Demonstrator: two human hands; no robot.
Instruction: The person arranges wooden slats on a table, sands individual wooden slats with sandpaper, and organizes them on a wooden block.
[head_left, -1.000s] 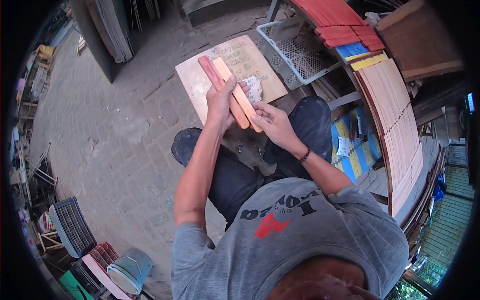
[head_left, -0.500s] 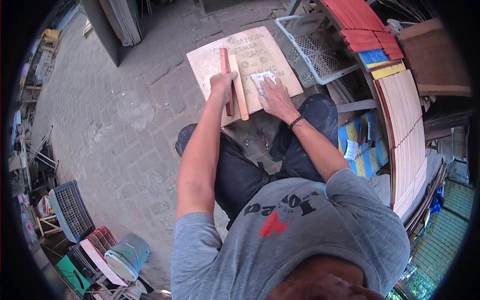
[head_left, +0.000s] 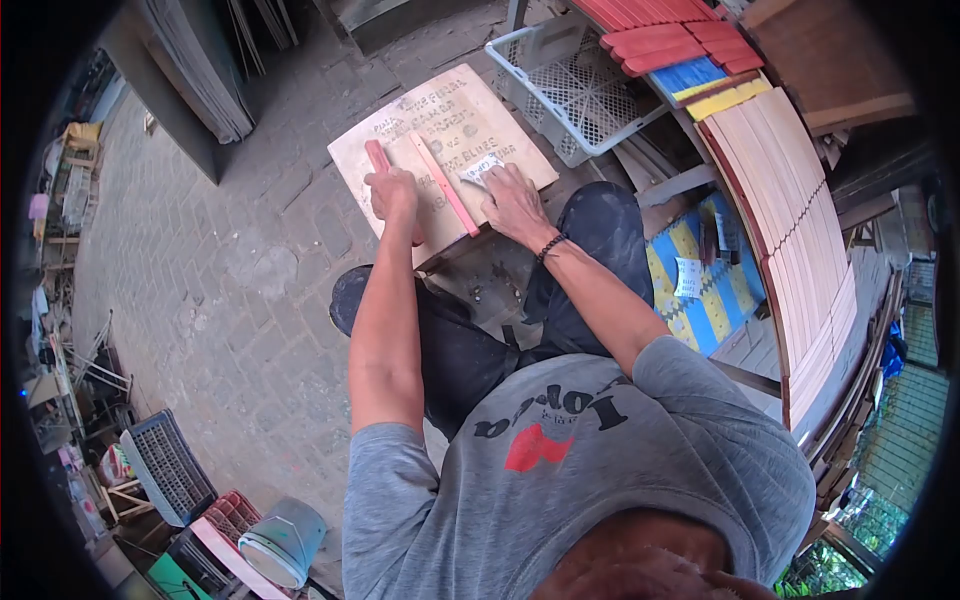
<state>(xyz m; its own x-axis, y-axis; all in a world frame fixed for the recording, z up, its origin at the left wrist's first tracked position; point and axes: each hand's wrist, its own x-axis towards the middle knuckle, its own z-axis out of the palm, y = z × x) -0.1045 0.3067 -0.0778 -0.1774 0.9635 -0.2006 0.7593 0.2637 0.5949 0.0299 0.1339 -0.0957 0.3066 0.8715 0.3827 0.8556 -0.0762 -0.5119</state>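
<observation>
My left hand (head_left: 393, 195) is closed around a red-painted wooden strip (head_left: 376, 155), whose two ends show beyond my fingers. A second, thinner strip (head_left: 440, 180) lies slanting across the wooden board (head_left: 365, 125), its pinkish-red face up. To its right, my right hand (head_left: 515, 200) has its fingers closed on a piece of white paper (head_left: 481, 168) with dark marks, tilted off the board. The board bears stencilled lettering and sits low in front of my knees. The paper's underside is hidden.
A white plastic crate (head_left: 575, 90) stands just beyond the board's right corner. Along the right run rows of pale wooden slats (head_left: 775, 190) and red slats (head_left: 655, 45). A bucket (head_left: 283, 545) and crates (head_left: 168, 467) are at lower left. Upright sheets (head_left: 190, 70) lean at upper left.
The lying strip showed a pale wood face before and now shows a pinkish-red one. My right fingers, earlier spread flat on the paper, have drawn together on it. The view has shifted.
</observation>
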